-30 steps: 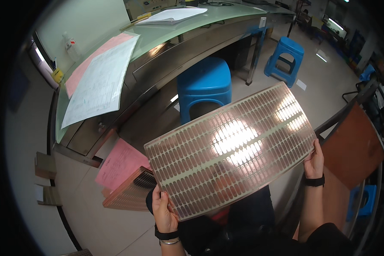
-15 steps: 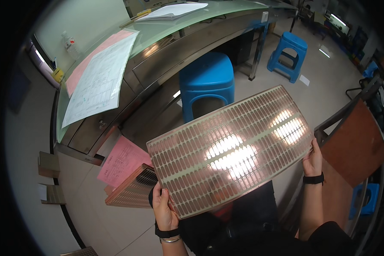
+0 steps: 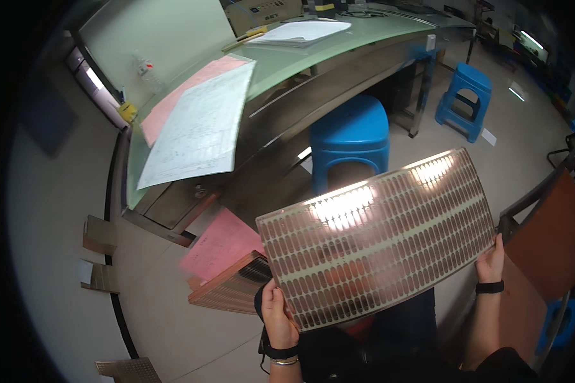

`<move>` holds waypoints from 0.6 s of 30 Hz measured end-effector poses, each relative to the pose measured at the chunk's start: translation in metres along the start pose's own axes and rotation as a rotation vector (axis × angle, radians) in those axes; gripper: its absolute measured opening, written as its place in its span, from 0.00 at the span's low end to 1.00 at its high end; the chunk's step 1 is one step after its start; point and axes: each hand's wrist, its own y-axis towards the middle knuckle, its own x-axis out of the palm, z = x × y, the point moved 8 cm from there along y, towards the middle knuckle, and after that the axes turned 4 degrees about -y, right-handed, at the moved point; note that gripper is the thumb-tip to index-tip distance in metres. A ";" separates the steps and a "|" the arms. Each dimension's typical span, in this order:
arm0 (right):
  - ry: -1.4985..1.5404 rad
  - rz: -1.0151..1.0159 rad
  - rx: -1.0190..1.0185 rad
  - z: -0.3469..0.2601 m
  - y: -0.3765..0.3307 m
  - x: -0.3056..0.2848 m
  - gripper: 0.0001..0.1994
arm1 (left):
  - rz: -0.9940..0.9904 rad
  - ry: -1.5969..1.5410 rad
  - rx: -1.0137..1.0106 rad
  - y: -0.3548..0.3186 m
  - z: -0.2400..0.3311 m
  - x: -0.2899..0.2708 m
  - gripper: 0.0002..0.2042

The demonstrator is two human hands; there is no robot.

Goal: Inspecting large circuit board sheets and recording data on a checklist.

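A large copper-coloured circuit board panel point(image 3: 377, 236), patterned with rows of small elongated shapes, is held up in front of me, tilted, its right end higher. My left hand point(image 3: 280, 322) grips its lower left corner, thumb on the face. At the right edge my right hand point(image 3: 490, 258) grips the panel, fingers partly hidden behind it. Bright light reflects off its upper part. Below and left of it, a stack of similar panels point(image 3: 227, 284) leans near the floor, partly covered by the held panel, with a pink sheet point(image 3: 220, 246) on it.
A glass-topped desk point(image 3: 287, 70) spans the far side, bearing papers point(image 3: 201, 121) and a clear bottle point(image 3: 147, 73). Blue stools point(image 3: 350, 127) stand under and beyond it. A brown board point(image 3: 549, 236) leans on a rack at right. More panels point(image 3: 101, 276) rest along the left wall.
The panel has tilted in my hands, so its reflections slid to the upper edge. The view has shifted, moving the surroundings rightward and down. Both hands keep their grip.
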 end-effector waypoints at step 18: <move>-0.001 -0.136 0.051 0.016 0.015 0.001 0.12 | 0.069 0.133 0.113 -0.011 0.009 -0.011 0.12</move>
